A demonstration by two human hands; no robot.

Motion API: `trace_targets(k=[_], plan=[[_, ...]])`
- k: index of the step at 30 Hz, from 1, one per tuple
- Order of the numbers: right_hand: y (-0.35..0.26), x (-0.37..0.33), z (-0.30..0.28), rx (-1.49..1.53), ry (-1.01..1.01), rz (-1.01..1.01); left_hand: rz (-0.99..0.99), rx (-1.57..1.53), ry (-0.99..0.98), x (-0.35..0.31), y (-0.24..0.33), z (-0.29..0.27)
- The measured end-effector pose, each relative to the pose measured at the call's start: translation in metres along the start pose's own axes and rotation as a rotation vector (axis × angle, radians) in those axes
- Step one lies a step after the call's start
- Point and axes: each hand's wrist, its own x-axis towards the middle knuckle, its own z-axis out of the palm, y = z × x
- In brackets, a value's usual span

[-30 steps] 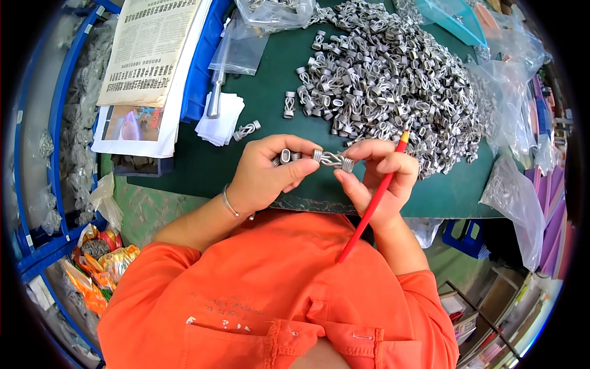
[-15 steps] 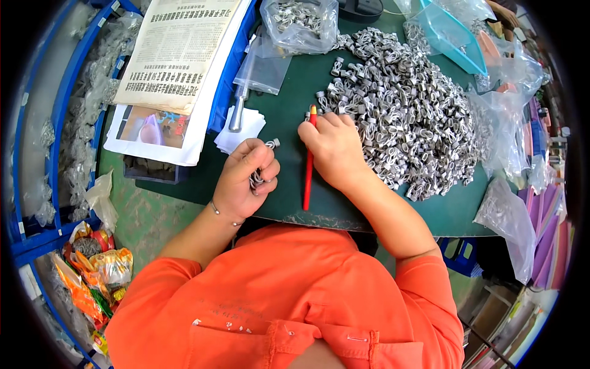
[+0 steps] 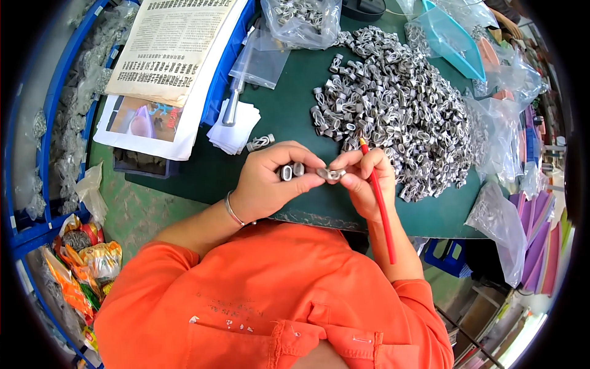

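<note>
My left hand [image 3: 273,178] is closed around a few small grey metal loop pieces [image 3: 286,172], whose oval ends show between its fingers. At its thumb and fingertip one metal piece [image 3: 330,174] is pinched, and the fingertips of my right hand [image 3: 369,181] grip that same piece from the other side. A slim red pen-like tool [image 3: 379,206] with a yellowish band near its upper tip is tucked in my right hand, slanting down over the wrist. Another metal loop piece [image 3: 260,142] lies on the green table just beyond my left hand.
A large heap of metal loop pieces [image 3: 405,111] covers the table's right side. White paper slips [image 3: 233,129] lie under a metal-handled tool [image 3: 232,107]. Around them are printed sheets [image 3: 166,49], a bag of pieces [image 3: 302,21], a turquoise tray [image 3: 452,40] and clear plastic bags [image 3: 501,132].
My right hand has left the heap's edge and come toward me to meet my left hand, which moved right. The red tool swung to a slant. A metal piece now lies near the paper slips.
</note>
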Motion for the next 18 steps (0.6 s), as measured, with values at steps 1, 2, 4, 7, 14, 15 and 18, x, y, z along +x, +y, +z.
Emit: trace_targets(k=[1,2,4,7,14,15,18], plan=[[0.0,-0.003,-0.001,0.023,0.014,0.033,-0.002,-0.002,0.003,0.002,-0.001,0.0],[0.001,-0.005,0.0,-0.008,0.03,0.026,0.147,0.09,-0.039,0.004,-0.002,0.001],[0.002,-0.009,0.0,-0.036,0.047,0.018,0.297,0.196,-0.074,0.005,-0.005,0.001],[0.001,-0.012,-0.004,-0.181,0.059,-0.06,0.03,0.062,-0.009,-0.003,-0.004,0.005],[-0.013,-0.009,0.005,-0.461,-0.02,-0.334,-0.536,-0.464,0.063,-0.003,-0.014,0.017],[-0.013,-0.007,0.004,-0.536,-0.046,-0.381,-0.56,-0.546,0.093,-0.001,-0.014,0.021],[-0.02,-0.006,0.008,-0.584,-0.111,-0.393,-0.701,-0.826,0.039,0.007,-0.008,0.02]])
